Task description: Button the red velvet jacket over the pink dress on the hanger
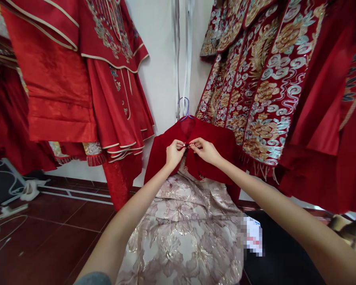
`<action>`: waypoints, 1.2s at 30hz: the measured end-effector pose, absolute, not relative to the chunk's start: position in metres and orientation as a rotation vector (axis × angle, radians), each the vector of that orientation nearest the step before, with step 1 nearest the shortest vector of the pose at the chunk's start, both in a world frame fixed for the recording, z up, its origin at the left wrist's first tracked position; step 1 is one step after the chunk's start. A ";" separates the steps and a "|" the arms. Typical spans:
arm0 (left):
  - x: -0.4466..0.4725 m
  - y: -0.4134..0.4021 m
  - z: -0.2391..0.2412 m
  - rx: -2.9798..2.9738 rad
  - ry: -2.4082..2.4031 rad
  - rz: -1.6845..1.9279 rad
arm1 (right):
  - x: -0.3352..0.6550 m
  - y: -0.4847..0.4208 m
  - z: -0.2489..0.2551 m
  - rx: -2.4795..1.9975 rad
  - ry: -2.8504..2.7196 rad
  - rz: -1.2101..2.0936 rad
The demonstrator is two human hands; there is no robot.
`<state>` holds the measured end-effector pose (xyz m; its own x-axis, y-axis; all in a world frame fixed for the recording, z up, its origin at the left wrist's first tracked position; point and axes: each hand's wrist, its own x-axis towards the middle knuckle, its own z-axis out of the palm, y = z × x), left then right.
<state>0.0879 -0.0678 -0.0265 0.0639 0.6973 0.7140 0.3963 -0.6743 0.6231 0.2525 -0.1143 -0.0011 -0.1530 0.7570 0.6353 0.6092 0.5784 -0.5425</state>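
Observation:
A short dark-red jacket hangs on a purple hanger, over a pale dress with a shiny floral pattern. At the jacket's front opening, just below the collar, my left hand pinches one edge near a small pale fastening. Close beside it, my right hand grips the opposite edge between thumb and fingers, with a small loop-like piece at the fingertips. The two sets of fingertips are almost touching. Fine details of the fastening are too small to make out. Small gold ornaments show lower on the jacket front.
Red embroidered garments hang on the left, and a heavily beaded one on the right. White straps run down the wall. A rack base and cables lie at left. A black surface is at right.

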 end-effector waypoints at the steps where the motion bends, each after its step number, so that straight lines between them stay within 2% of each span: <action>1: 0.090 -0.067 -0.028 2.037 1.097 1.661 | 0.251 -0.115 -0.001 -1.104 -1.848 0.193; 7: 0.093 -0.066 -0.027 2.007 1.064 1.628 | 0.242 -0.105 -0.004 -1.084 -1.847 0.139; 20: 0.085 -0.070 -0.016 2.379 1.031 1.448 | 0.247 -0.106 -0.008 -1.080 -1.931 -0.074; 29: 0.081 -0.076 -0.004 2.641 1.113 1.297 | 0.251 -0.099 -0.011 -1.025 -1.842 0.102; 36: 0.077 -0.078 0.002 2.828 1.171 1.203 | 0.252 -0.099 -0.009 -1.040 -1.835 0.115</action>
<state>0.0768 -0.0780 0.0017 0.4820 0.5552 0.6779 0.6625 -0.7372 0.1327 0.2517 -0.0991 -0.0088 -0.1477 0.6951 0.7036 0.6016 0.6278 -0.4939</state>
